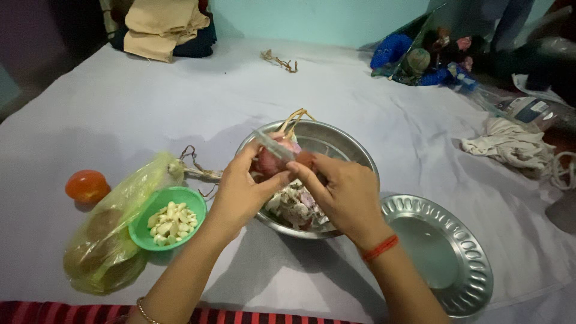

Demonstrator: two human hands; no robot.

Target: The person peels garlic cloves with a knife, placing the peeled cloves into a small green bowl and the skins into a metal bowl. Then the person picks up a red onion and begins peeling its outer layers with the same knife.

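Nearest the camera, at the lower edge, a red and dark striped cloth (72, 313) is seen, and above it both forearms are raised over a pale sheet (150, 102) that covers the whole surface. The left hand (240, 192) is closed around a red onion (273, 161), with the thumb pressed to its side; the right hand (342, 192), marked by a red thread at the wrist, is pinched on the onion's right side, fingertips together on its skin. The onion is held just above the near rim of a steel bowl (354, 153); its skin is reddish purple and glossy, a pale translucent strip of peel is lifted across its top, and dry tan stalks are seen sticking up behind it. Peelings and pale scraps are heaped inside the bowl. Beside the bowl on the right, a round steel plate (474, 282) with a fluted rim is laid flat. To the left, a small green bowl (195, 201) is filled with peeled garlic cloves, and it is touched by a crumpled yellow-green plastic bag (114, 228) through which brownish contents can be made out. A tomato (87, 186) is set further left. Farther off on the right, a cream cloth (510, 147) is bunched, with a clear plastic packet bearing a dark label (531, 111) behind it. At the far edge, folded tan fabric (162, 27) and a blue net bag (390, 51) are seen.
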